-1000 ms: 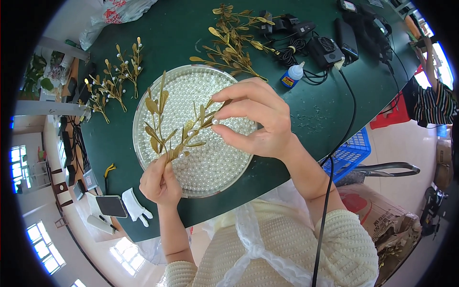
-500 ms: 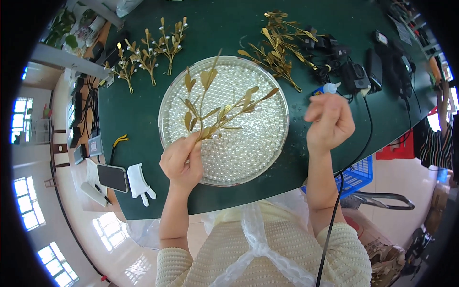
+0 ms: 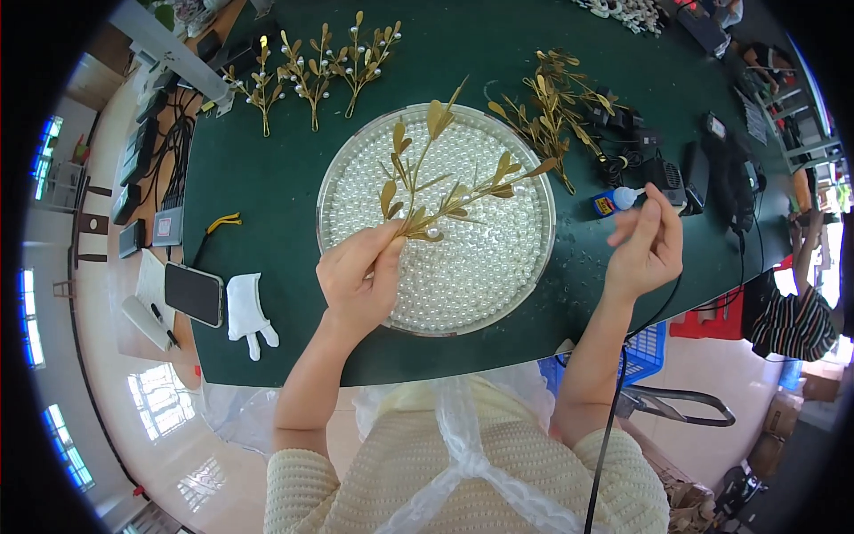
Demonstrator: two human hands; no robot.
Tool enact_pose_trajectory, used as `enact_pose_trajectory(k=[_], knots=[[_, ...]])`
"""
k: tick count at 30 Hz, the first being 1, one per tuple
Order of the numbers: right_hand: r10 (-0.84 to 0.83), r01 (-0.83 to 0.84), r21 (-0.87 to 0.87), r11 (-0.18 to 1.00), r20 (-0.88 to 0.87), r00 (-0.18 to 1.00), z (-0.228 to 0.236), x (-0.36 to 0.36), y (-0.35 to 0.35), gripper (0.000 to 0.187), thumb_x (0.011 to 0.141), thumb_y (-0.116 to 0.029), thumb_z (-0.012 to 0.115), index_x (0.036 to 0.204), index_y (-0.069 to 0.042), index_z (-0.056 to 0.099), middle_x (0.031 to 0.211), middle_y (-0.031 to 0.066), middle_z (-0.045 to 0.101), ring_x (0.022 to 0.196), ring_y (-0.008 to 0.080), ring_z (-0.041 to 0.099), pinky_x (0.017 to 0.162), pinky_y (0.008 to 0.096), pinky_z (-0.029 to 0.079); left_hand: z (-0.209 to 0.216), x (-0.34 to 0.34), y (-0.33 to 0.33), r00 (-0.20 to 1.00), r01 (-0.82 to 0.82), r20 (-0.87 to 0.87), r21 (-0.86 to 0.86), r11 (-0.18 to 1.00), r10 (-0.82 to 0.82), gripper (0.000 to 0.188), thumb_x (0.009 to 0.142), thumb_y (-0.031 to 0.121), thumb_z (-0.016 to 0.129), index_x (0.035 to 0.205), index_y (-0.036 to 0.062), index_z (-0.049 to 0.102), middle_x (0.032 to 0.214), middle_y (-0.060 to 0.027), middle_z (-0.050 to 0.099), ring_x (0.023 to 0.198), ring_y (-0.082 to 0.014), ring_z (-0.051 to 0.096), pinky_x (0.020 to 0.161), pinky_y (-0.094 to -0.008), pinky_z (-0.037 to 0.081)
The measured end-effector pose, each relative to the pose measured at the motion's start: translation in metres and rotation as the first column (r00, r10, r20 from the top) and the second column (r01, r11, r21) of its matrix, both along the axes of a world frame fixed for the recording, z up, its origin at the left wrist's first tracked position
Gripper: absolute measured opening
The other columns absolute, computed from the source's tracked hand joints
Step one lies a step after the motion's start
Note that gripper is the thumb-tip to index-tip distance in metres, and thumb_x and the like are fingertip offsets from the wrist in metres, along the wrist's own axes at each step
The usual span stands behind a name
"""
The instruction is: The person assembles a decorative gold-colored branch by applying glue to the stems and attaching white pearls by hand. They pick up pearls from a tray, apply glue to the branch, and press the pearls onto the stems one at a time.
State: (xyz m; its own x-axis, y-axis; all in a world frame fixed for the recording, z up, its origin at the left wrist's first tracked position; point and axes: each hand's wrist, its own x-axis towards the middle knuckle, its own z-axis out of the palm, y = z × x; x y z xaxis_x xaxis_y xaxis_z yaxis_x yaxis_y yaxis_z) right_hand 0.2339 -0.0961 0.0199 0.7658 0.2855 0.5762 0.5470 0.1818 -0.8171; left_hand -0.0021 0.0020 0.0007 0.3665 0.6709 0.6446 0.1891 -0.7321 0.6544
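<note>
My left hand (image 3: 360, 278) is closed on the stem end of a gold leaf branch (image 3: 418, 212), which spreads over a round tray (image 3: 322, 206) full of white pearl beads (image 3: 471, 276). One pearl shows on the branch near my fingers. To the right of the tray, my right hand (image 3: 648, 249) has its thumb and index finger pinched together; anything between them is too small to make out. Its fingertips are beside the nozzle of a small blue glue bottle (image 3: 614, 202) with a pale blue top, lying on the table.
Pearl-studded gold branches (image 3: 313, 78) lie at the far left; plainer gold branches (image 3: 547, 111) are heaped behind the tray's right side. Black adapters and cables (image 3: 672, 173) crowd the right. A phone (image 3: 194, 294) and a white glove (image 3: 249, 311) lie at left. A blue basket (image 3: 645, 351) stands below the table edge.
The whole view has shifted. My right hand has moved from in front of the glue bottle to beside its nozzle, uncovering the bottle. My left hand keeps hold of the branch over the tray.
</note>
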Motion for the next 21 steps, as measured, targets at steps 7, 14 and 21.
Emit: enact_pose_trajectory(k=[7,14,21], knots=[[-0.140,0.134,0.113,0.984,0.046,0.989,-0.018,0.028,-0.014,0.019,0.087,-0.010,0.050,0.100,0.004,0.054,0.072,0.0095,0.061,0.043,0.0046,0.044,0.041,0.0144,0.032,-0.004,-0.006,0.001,0.998,0.005,0.061,-0.290,0.957,0.013,0.011,0.078,-0.001,0.058,0.089,-0.0037,0.060,0.064,-0.0049,0.057,0.050,-0.0034,0.044,0.043,-0.0162,0.034],[-0.171,0.194,0.179,0.965,-0.133,0.976,-0.031,0.049,-0.024,0.018,0.090,-0.015,0.043,0.085,0.000,0.052,0.050,0.0024,0.045,0.037,0.0039,0.033,0.036,0.0157,0.024,-0.004,-0.007,0.006,0.978,0.053,0.206,-0.413,0.909,0.036,0.013,0.084,0.007,0.054,0.089,-0.0036,0.059,0.063,0.0027,0.051,0.050,-0.0007,0.033,0.043,-0.0160,0.024],[-0.057,0.139,0.266,0.954,-0.294,0.954,-0.043,0.060,-0.031,0.027,0.091,-0.018,0.041,0.065,-0.008,0.039,0.045,-0.0003,0.034,0.033,0.0042,0.025,0.033,0.0180,0.018,-0.008,-0.008,0.011,0.897,0.284,0.442,-0.607,0.742,0.018,0.022,0.088,0.018,0.049,0.089,-0.0032,0.054,0.056,0.0055,0.036,0.046,-0.0026,0.026,0.043,-0.0202,0.019]])
